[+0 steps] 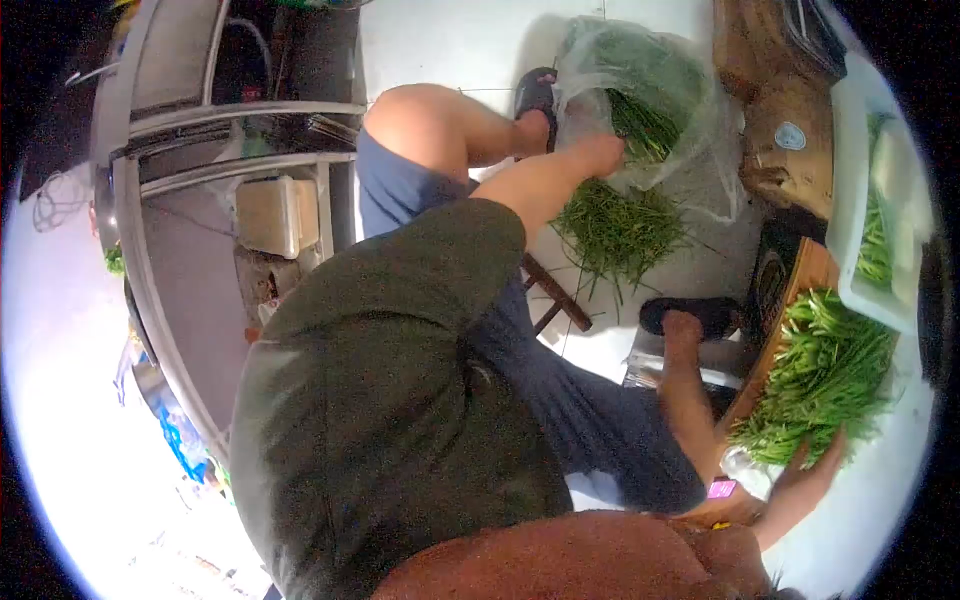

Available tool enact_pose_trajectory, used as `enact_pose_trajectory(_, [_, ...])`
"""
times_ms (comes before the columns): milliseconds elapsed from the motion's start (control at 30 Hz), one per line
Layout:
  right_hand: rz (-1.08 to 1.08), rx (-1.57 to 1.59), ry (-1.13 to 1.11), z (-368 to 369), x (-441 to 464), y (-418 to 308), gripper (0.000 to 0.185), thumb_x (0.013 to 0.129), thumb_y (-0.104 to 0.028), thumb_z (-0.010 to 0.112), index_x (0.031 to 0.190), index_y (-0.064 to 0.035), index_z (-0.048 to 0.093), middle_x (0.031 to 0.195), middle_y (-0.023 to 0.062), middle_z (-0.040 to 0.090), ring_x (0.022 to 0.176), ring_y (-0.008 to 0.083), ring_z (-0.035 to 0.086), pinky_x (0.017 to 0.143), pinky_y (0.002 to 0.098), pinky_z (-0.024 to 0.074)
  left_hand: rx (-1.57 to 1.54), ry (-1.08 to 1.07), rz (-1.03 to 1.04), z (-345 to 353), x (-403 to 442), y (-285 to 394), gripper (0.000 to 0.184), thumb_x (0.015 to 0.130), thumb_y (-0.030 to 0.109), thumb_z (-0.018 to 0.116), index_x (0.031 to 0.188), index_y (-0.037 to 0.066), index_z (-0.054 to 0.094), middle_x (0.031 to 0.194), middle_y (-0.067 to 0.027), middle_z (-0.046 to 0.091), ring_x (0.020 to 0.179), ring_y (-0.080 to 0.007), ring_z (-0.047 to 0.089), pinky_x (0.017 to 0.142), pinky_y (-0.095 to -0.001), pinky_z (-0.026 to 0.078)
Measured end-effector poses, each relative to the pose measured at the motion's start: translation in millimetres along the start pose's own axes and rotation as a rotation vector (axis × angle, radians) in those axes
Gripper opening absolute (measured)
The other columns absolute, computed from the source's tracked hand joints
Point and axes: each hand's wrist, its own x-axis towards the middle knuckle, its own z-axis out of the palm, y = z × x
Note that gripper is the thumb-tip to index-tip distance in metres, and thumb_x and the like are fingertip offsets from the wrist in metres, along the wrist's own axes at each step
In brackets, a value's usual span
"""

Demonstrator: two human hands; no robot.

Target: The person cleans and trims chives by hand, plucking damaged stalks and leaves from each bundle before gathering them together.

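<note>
My left hand (603, 155) is closed at the mouth of a clear plastic bag (722, 160); what its fingers hold is hidden. Long green chive-like stalks (645, 125) fill the bag on the floor. Just below that hand, a loose heap of thin green trimmings (620, 230) is spread over the tiles. At the lower right, my right hand (815, 475) has its fingers apart, touching the near end of a thick pile of green chive-like stalks (820, 375). This pile lies on a wooden surface (818, 262).
A pale plastic bin (852, 200) with greens inside stands beyond the pile. A brown wooden block (790, 100) is at the upper right. A wooden stool leg (560, 292) shows beside my legs. Metal-framed shelving (250, 110) stands on the left. Near my right hand is a pink item (721, 489).
</note>
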Motion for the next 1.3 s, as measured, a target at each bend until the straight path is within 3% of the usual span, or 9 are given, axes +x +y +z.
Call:
enact_pose_trajectory(67, [0.218, 0.397, -0.043, -2, -20, -71, 0.047, 0.084, -0.008, 0.060, 0.128, 0.0010, 0.048, 0.124, 0.0155, 0.055, 0.116, 0.0291, 0.050, 0.101, 0.0402, 0.0373, 0.113, 0.020, 0.106, -6, 25, 5, 0.024, 0.077, 0.015, 0.060, 0.098, 0.005, 0.064, 0.104, -0.0156, 0.061, 0.101, -0.0324, 0.057, 0.085, -0.0449, 0.046])
enact_pose_trajectory(100, [-0.045, 0.514, -0.044, 15, -24, -79, 0.047, 0.084, -0.012, 0.063, 0.128, -0.0026, 0.049, 0.123, 0.0140, 0.056, 0.111, 0.0286, 0.053, 0.097, 0.0391, 0.0423, 0.146, 0.032, 0.115, -16, 38, 9, 0.025, 0.078, 0.015, 0.060, 0.100, 0.005, 0.063, 0.106, -0.0148, 0.060, 0.103, -0.0322, 0.056, 0.086, -0.0447, 0.045])
enact_pose_trajectory(167, [-0.019, 0.696, -0.297, 40, -16, -112, 0.048, 0.083, -0.012, 0.064, 0.127, -0.0031, 0.049, 0.113, 0.0149, 0.059, 0.103, 0.0298, 0.057, 0.091, 0.0382, 0.0452, 0.212, 0.038, 0.140, -30, 69, 17, 0.028, 0.078, 0.016, 0.060, 0.104, 0.006, 0.061, 0.111, -0.0132, 0.058, 0.108, -0.0318, 0.053, 0.088, -0.0443, 0.044])
enact_pose_trajectory(300, [-0.108, 0.489, -0.548, 44, 20, -126, 0.053, 0.080, -0.012, 0.066, 0.129, -0.0028, 0.047, 0.115, 0.0190, 0.056, 0.104, 0.0330, 0.056, 0.088, 0.0383, 0.0451, 0.097, 0.278, 0.248, -42, 137, 19, 0.028, 0.080, 0.015, 0.057, 0.107, 0.008, 0.060, 0.105, -0.0137, 0.061, 0.102, -0.0320, 0.057, 0.084, -0.0446, 0.046])
enact_pose_trajectory(533, [-0.180, 0.432, -0.529, 44, 33, -120, 0.058, 0.084, -0.016, 0.063, 0.134, 0.0003, 0.039, 0.117, 0.0233, 0.054, 0.105, 0.0374, 0.055, 0.089, 0.0408, 0.0445, 0.116, 0.161, 0.252, -65, 171, 35, 0.045, 0.076, 0.019, 0.064, 0.118, 0.010, 0.051, 0.110, -0.0116, 0.061, 0.102, -0.0324, 0.058, 0.086, -0.0439, 0.047])
enact_pose_trajectory(667, [-0.153, 0.467, -0.484, 49, 29, -123, 0.057, 0.081, -0.020, 0.066, 0.130, -0.0031, 0.044, 0.115, 0.0204, 0.055, 0.103, 0.0380, 0.054, 0.087, 0.0442, 0.0440, 0.160, 0.431, 0.474, -42, 162, 24, 0.048, 0.076, 0.028, 0.066, 0.118, 0.012, 0.052, 0.121, -0.0111, 0.055, 0.110, -0.0316, 0.053, 0.088, -0.0430, 0.047])
enact_pose_trajectory(1033, [-0.099, 0.401, -0.522, 43, 31, -128, 0.058, 0.082, -0.021, 0.065, 0.132, -0.0039, 0.043, 0.117, 0.0186, 0.056, 0.104, 0.0362, 0.055, 0.089, 0.0424, 0.0438, 0.170, 0.184, 0.518, -50, 163, 52, 0.062, 0.080, 0.038, 0.063, 0.133, 0.016, 0.041, 0.139, -0.0095, 0.038, 0.121, -0.0308, 0.044, 0.089, -0.0442, 0.046])
enact_pose_trajectory(1167, [-0.089, 0.436, -0.485, 45, 28, -127, 0.059, 0.078, -0.025, 0.069, 0.130, -0.0053, 0.046, 0.121, 0.0158, 0.055, 0.104, 0.0374, 0.053, 0.090, 0.0457, 0.0427, 0.089, 0.374, 0.572, 1, 201, 17, 0.061, 0.082, 0.044, 0.059, 0.133, 0.016, 0.040, 0.127, -0.0111, 0.050, 0.107, -0.0316, 0.055, 0.083, -0.0458, 0.048])
enact_pose_trajectory(1300, [-0.095, 0.441, -0.462, 45, 26, -127, 0.059, 0.078, -0.025, 0.069, 0.129, -0.0054, 0.047, 0.121, 0.0155, 0.055, 0.105, 0.0368, 0.053, 0.090, 0.0456, 0.0428, 0.170, 0.002, 0.358, -35, 175, 22, 0.051, 0.084, 0.046, 0.056, 0.125, 0.016, 0.047, 0.111, -0.0101, 0.061, 0.099, -0.0315, 0.060, 0.080, -0.0456, 0.049])
